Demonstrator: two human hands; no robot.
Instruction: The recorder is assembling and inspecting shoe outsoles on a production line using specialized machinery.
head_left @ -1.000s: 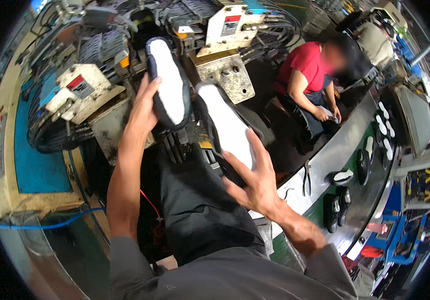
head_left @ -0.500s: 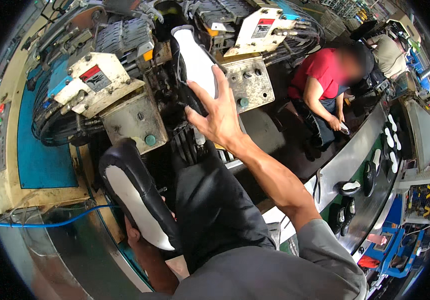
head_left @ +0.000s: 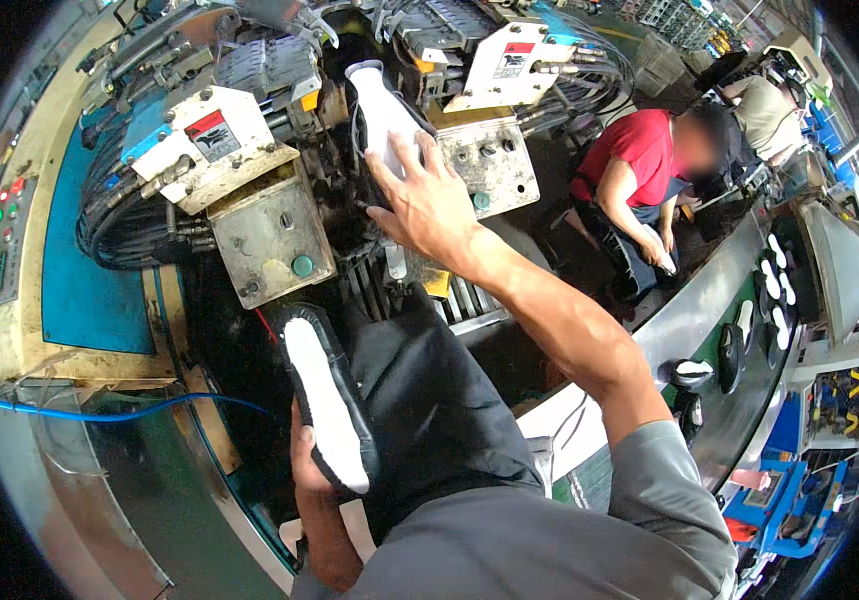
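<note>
My left hand (head_left: 312,468) grips a black shoe upper (head_left: 360,400) by its lower end, beside my left thigh. A long white insole (head_left: 322,385) faces up on that shoe. Most of my left fingers are hidden beneath it. My right hand (head_left: 428,200) lies with spread fingers on a second shoe's white sole (head_left: 382,108), which sits bottom up in the machine (head_left: 275,245). Black upper material shows along that sole's edges. The right fingertips touch the white surface near its lower end.
A control panel with lit buttons (head_left: 0,235) stands at the left, above a blue hose (head_left: 120,412). On the right, a metal conveyor bench (head_left: 685,310) carries several black shoes (head_left: 732,357) and white insoles. A co-worker in a red shirt (head_left: 630,160) sits beyond it.
My left hand has raised and turned the shoe upper, bringing it right, closer to my thigh. My right hand stays on the mounted shoe, its fingers shifted slightly.
</note>
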